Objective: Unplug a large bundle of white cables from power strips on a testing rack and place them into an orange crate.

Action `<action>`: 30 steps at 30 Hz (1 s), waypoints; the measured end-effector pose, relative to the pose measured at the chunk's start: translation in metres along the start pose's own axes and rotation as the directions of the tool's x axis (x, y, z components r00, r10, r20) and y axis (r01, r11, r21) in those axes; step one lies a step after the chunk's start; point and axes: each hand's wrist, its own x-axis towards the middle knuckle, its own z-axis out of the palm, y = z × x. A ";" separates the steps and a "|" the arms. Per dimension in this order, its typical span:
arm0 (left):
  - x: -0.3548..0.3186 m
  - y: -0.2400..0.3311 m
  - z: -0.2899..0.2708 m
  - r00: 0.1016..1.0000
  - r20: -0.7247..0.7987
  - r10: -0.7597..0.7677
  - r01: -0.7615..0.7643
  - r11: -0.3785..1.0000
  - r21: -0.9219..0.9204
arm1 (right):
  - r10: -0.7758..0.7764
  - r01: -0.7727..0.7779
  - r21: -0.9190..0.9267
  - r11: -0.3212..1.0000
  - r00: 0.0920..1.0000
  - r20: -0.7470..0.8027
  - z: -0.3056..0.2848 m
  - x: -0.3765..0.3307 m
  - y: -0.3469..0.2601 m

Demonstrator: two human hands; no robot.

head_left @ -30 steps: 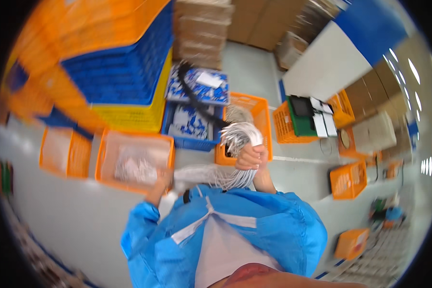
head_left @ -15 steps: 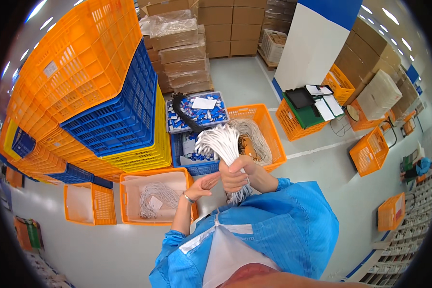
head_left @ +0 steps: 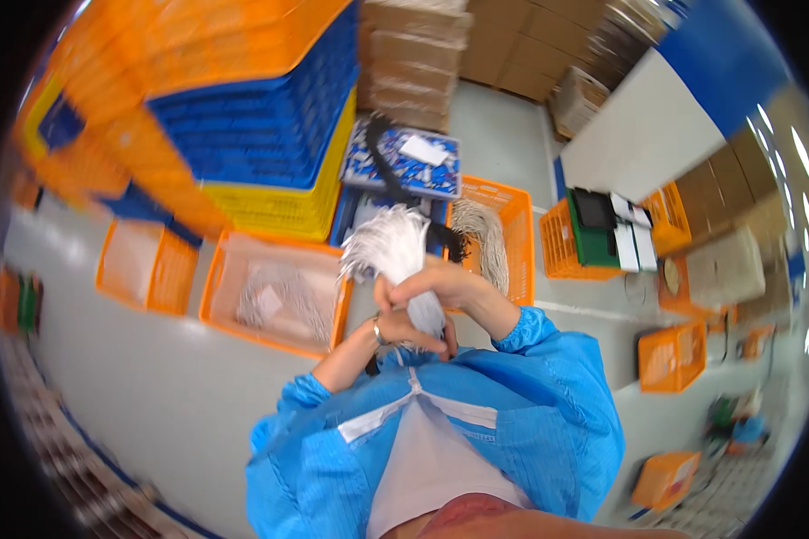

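Note:
A thick bundle of white cables [head_left: 386, 241] is in front of my chest, its loose ends fanned out toward the upper left. My right hand [head_left: 440, 282] is closed round the middle of the bundle. Lower down, my left hand [head_left: 404, 329] curls about the bundle's lower part, close to my jacket; its fingers are partly blurred. Just beyond the bundle, a long black bundle of strands [head_left: 384, 162] lies across a grey tray [head_left: 458, 148] of small blue and white pieces. An orange crate [head_left: 523, 242] right of it holds coiled pale cables [head_left: 490, 242].
A lined orange crate [head_left: 208, 301] with loose white cables stands on the floor at left, a smaller orange crate [head_left: 175, 269] beside it. Tall stacked crates [head_left: 252, 126] rise at far left. Right stand a green-lidded crate [head_left: 593, 242] with papers and a white pillar [head_left: 638, 126].
My left hand has moved from beside the bundle to its lower part, under my right hand. The bundle has come lower and nearer my body. The view has turned.

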 end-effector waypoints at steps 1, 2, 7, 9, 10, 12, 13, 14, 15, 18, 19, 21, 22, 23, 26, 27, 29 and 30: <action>-0.003 -0.006 0.004 0.998 -0.066 -0.001 -0.005 0.996 -0.090 | -0.030 0.030 0.009 1.000 0.999 0.011 -0.005 0.003 0.005; -0.003 -0.014 0.009 0.992 -0.127 -0.008 -0.016 0.982 -0.188 | -0.058 0.058 0.027 0.998 0.998 0.019 -0.011 0.005 0.011; 0.004 0.010 0.023 0.931 -0.105 0.350 -0.362 0.843 -0.397 | -0.223 0.208 0.151 0.966 0.970 0.094 -0.026 0.016 0.035; 0.001 0.018 0.018 0.827 -0.135 0.546 -0.549 0.729 -0.410 | 0.092 -0.080 0.098 0.992 0.987 -0.130 -0.034 0.001 0.077; -0.004 0.024 0.014 0.757 -0.131 0.640 -0.630 0.661 -0.408 | 0.168 -0.157 0.081 0.984 0.973 -0.156 -0.033 0.001 0.084; -0.020 0.041 0.010 0.635 -0.273 0.722 -0.768 0.553 -0.324 | 0.259 -0.254 0.068 0.965 0.961 -0.098 -0.031 0.005 0.094; -0.029 0.050 0.009 0.568 -0.335 0.752 -0.822 0.497 -0.278 | 0.270 -0.268 0.071 0.961 0.963 -0.024 -0.026 0.008 0.098; -0.038 0.057 0.009 0.497 -0.390 0.775 -0.867 0.429 -0.252 | 0.280 -0.283 0.072 0.956 0.959 0.051 -0.021 0.010 0.101; -0.045 0.064 0.004 0.439 -0.435 0.786 -0.898 0.369 -0.239 | 0.278 -0.288 0.086 0.954 0.954 0.109 -0.017 0.011 0.106; -0.065 0.089 -0.003 0.265 -0.615 0.742 -0.964 0.191 -0.184 | 0.267 -0.315 0.138 0.939 0.921 0.284 -0.016 0.012 0.124; -0.071 0.094 -0.007 0.198 -0.676 0.710 -0.980 0.129 -0.151 | 0.273 -0.343 0.155 0.926 0.896 0.350 -0.023 0.012 0.133; -0.094 0.094 -0.027 0.033 -0.689 0.724 -0.999 -0.006 -0.054 | 0.391 -0.467 0.094 0.879 0.821 0.417 -0.034 0.014 0.136; -0.108 0.093 -0.035 -0.056 -0.687 0.725 -0.997 -0.075 0.001 | 0.449 -0.526 0.053 0.848 0.770 0.454 -0.037 0.017 0.135; -0.117 0.098 -0.042 -0.075 -0.691 0.719 -0.990 -0.138 -0.037 | 0.352 -0.424 0.042 0.905 0.799 0.488 -0.034 0.015 0.132; -0.162 0.104 -0.044 -0.219 -0.754 0.620 -0.963 -0.261 0.066 | 0.459 -0.432 -0.172 0.885 0.751 0.475 -0.039 0.015 0.138; -0.177 0.102 -0.047 -0.305 -0.763 0.570 -0.950 -0.238 0.202 | 0.555 -0.488 -0.265 0.832 0.717 0.421 -0.044 0.016 0.140; -0.209 0.092 -0.060 -0.426 -0.764 0.485 -0.904 -0.194 0.381 | 0.509 -0.399 -0.393 0.829 0.829 0.232 -0.042 0.021 0.134; -0.230 0.088 -0.056 -0.489 -0.746 0.452 -0.870 -0.194 0.454 | 0.474 -0.355 -0.473 0.806 0.866 0.158 -0.041 0.028 0.129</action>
